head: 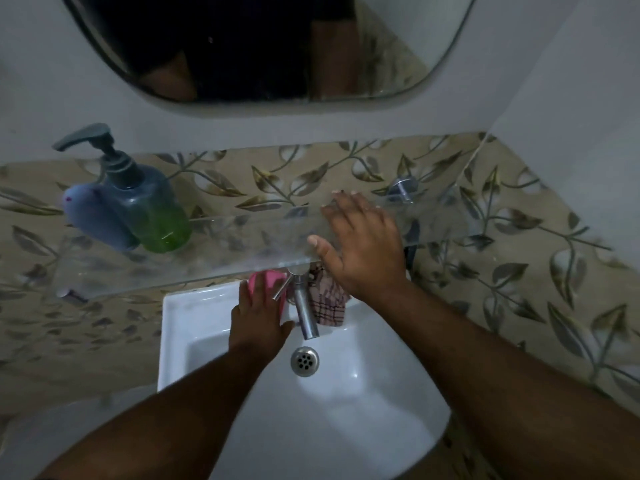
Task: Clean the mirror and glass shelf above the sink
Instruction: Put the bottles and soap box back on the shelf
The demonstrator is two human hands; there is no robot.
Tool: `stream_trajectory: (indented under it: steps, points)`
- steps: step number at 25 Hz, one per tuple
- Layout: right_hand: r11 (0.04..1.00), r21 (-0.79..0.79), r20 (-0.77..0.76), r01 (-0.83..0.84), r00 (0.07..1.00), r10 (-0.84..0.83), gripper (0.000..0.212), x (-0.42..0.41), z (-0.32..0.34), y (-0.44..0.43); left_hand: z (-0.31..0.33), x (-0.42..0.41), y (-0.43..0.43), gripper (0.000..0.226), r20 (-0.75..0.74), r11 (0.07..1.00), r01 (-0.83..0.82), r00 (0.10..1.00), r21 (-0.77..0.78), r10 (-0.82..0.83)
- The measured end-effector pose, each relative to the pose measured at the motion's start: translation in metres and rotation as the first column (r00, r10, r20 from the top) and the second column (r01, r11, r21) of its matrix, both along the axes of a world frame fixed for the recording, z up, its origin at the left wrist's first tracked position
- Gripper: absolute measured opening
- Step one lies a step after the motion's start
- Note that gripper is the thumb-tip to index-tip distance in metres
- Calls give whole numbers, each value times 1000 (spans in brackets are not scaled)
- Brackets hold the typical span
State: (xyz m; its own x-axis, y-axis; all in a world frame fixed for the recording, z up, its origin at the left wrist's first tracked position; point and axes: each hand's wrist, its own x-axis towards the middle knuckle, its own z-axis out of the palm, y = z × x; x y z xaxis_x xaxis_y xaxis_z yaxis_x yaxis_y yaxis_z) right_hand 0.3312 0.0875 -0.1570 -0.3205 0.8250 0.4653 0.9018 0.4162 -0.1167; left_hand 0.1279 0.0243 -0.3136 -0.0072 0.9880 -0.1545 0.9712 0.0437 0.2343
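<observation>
1. Head view, 12 o'clock: mirror (pixel 263 46) on the white wall, rounded lower edge, dark reflection.
2. Middle, running from 9 to 3 o'clock: glass shelf (pixel 207 244), see-through, smeared, in front of leaf-patterned tiles (pixel 502 271).
3. At 9 o'clock on the shelf: pump bottle (pixel 149 206) with green liquid, touching a blue thing (pixel 93 216) on its 9 o'clock side.
4. Right hand (pixel 363 244): laid flat on the shelf at 1 o'clock of the tap (pixel 304 313), fingers straight and spread, grasping nothing.
5. Left hand (pixel 258 323): at 9 o'clock of the tap, over the sink (pixel 194 313), fingertips at a pink thing (pixel 266 282) half under the shelf edge; gripping or only touching, cannot tell.
6. At 3 o'clock of the tap: checked cloth (pixel 329 303), below the right wrist.
7. At 6 o'clock of the tap: drain (pixel 304 362).
</observation>
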Motion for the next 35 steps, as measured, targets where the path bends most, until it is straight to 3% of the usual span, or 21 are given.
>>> stream_trajectory:
  steps: [9, 17, 23, 27, 35]
  points:
    - [997, -64, 99, 38, 995, -32, 75, -2, -2, 5, -9, -9, -14, 94, -1, 993, -35, 999, 111, 35]
    - [990, -135, 110, 43, 993, -28, 80, -4, 6, 3, 33, -38, -114, 87, 9, 966, 185, 982, 180, -190]
    - [983, -182, 98, 33, 995, -15, 85, -5, 13, 1, 135, -4, -139, 75, 80, 804, 276, 925, 527, -370]
    - [979, -203, 110, 36, 994, -14, 88, -4, 16, -2, 198, 6, -97, 78, 45, 705, 144, 969, 695, -242]
    - [974, -225, 84, 38, 996, -20, 87, -4, 20, -5, 225, 3, 2, 71, 13, 778, 30, 999, 627, -49]
